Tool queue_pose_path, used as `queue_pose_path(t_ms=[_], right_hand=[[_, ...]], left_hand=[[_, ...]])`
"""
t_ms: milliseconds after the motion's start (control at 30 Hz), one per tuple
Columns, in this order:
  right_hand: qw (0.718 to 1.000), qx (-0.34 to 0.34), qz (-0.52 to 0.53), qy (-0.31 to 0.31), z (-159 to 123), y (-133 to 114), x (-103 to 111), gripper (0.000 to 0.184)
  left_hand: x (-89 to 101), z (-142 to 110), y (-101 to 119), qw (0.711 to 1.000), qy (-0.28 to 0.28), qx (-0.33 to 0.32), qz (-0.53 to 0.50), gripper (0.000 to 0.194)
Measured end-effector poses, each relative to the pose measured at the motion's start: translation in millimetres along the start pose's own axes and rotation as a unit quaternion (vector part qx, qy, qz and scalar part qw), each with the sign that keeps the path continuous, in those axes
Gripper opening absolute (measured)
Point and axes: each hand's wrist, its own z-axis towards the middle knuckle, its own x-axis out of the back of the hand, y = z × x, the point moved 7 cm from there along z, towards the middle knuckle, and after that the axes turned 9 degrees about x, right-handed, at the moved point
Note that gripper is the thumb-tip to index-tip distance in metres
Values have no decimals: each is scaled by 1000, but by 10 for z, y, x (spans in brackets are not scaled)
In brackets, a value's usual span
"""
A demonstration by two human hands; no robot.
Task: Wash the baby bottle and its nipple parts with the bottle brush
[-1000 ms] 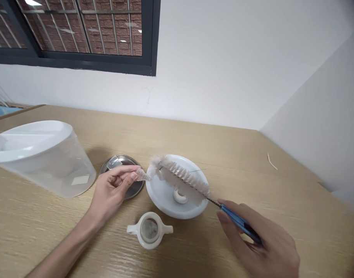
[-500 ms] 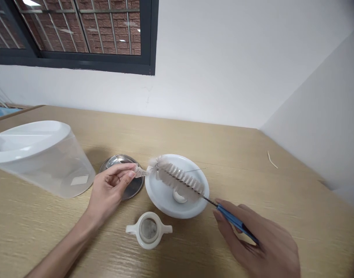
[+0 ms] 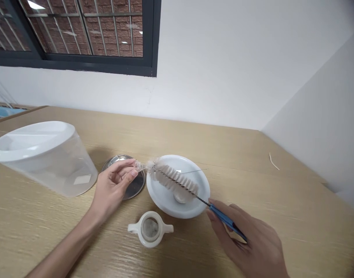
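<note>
As seen from above, with the white dish [image 3: 162, 199] taken as landmark: two bare hands, both occupied.

Left hand [image 3: 114, 185] just left of the dish, fingers clamped on a small clear ribbed piece [image 3: 140, 166], pinched by its left end and held out toward the dish's far left rim. Right hand [image 3: 249, 239] at the near right of the dish, fingers wrapped round the blue handle of a bottle brush [image 3: 175, 181]. Twisted stem and pale bristles slanting over the dish, tip toward its far left rim. Bristles and ribbed piece meeting at the tip; cannot tell whether inserted or merely overlapping.

Within the dish, partly behind the bristles: a rounded white item [image 3: 180, 199], shape unclear. Also a thin wire [image 3: 194, 171], reaching past the dish's right rim.

Just left of the dish, partly covered by a hand: a round metal plate [image 3: 135, 189]. Farther left: a translucent container [image 3: 63, 166] with a white top. On the near side of the dish, slightly left: a white two-handled cup [image 3: 150, 241], greyish inside, on the bench [image 3: 223, 150]. Well right of the dish: a thin pale strip [image 3: 273, 161]. Beyond the dish: white wall [image 3: 223, 58] and dark-framed window [image 3: 152, 38].
</note>
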Motion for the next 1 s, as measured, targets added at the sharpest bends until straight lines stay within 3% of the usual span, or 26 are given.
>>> queue_pose_path(t_ms=[267,500,633,800,1000], right_hand=[[998,-53,-34,15,56,77,86,11],[995,-91,-33,40,30,25,66,18],[996,-80,-23,38,42,-23,36,16],[1000,-18,-1,19,59,18,0,13],[996,-54,-52,42,50,160,107,9]], left_hand=[[-61,9,-89,997,-59,56,-13,51],[-156,-26,-38,995,-92,43,-1,59],[-179,-43,-48,994,-88,59,-8,53],[-168,-41,-28,996,-81,44,-11,48],[-97,-7,-115,997,-60,-4,52,39]])
